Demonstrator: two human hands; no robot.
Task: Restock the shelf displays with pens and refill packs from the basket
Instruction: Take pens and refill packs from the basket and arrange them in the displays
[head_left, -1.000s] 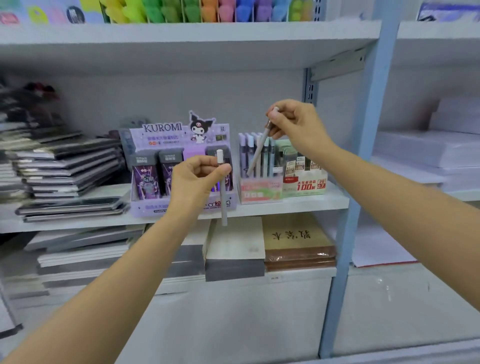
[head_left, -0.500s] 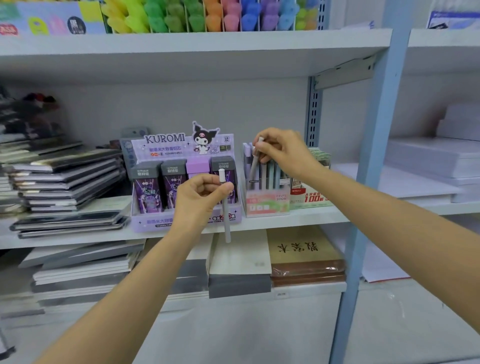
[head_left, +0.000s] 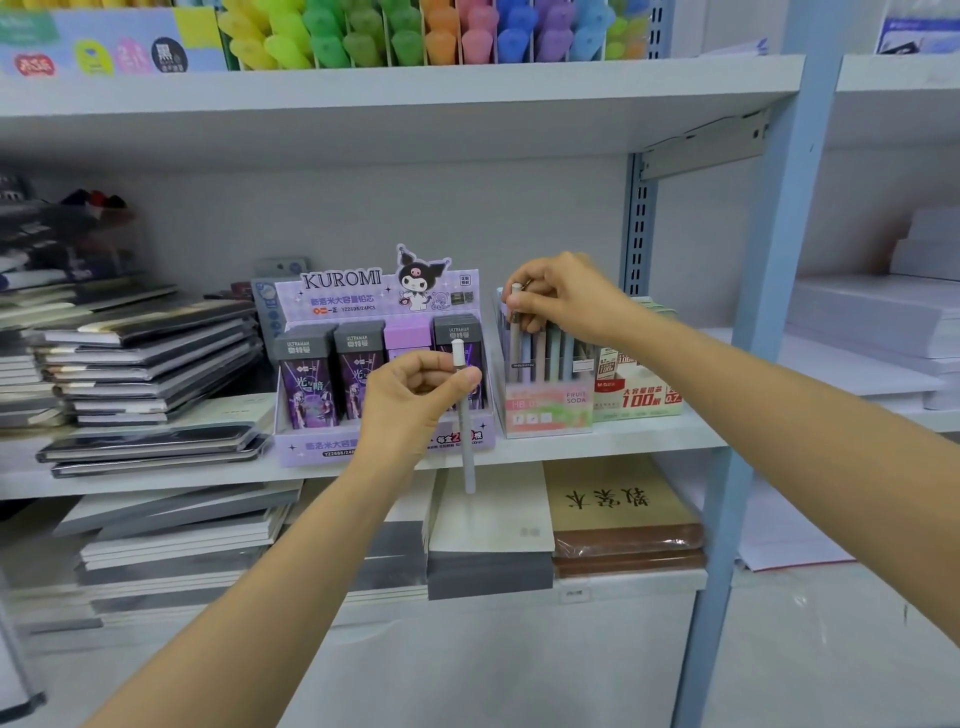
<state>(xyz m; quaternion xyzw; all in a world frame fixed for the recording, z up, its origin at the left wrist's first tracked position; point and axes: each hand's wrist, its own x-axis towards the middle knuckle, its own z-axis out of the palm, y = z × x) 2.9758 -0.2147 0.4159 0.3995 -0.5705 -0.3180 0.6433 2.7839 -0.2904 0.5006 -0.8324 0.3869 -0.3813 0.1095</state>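
Note:
My left hand (head_left: 418, 397) grips a pale grey pen (head_left: 465, 447) upright in front of the purple Kuromi display box (head_left: 384, 447) on the middle shelf. My right hand (head_left: 563, 299) pinches the top of a second pale pen (head_left: 515, 332), whose lower end stands inside the pink Fruit Soda pen display box (head_left: 545, 410) among several pastel pens. A green and red refill box (head_left: 641, 397) stands just right of that box. The basket is out of view.
Stacks of dark notebooks (head_left: 145, 358) fill the shelf's left side. Coloured highlighters (head_left: 415, 36) line the shelf above. Notebooks and a brown book (head_left: 623, 509) lie on the shelf below. A blue upright post (head_left: 774, 312) separates a right bay of white paper stacks (head_left: 872, 322).
My right hand has lowered its pen from a tilted hold above the box down into the Fruit Soda display, now upright. My left hand has kept its pen beside the Kuromi box.

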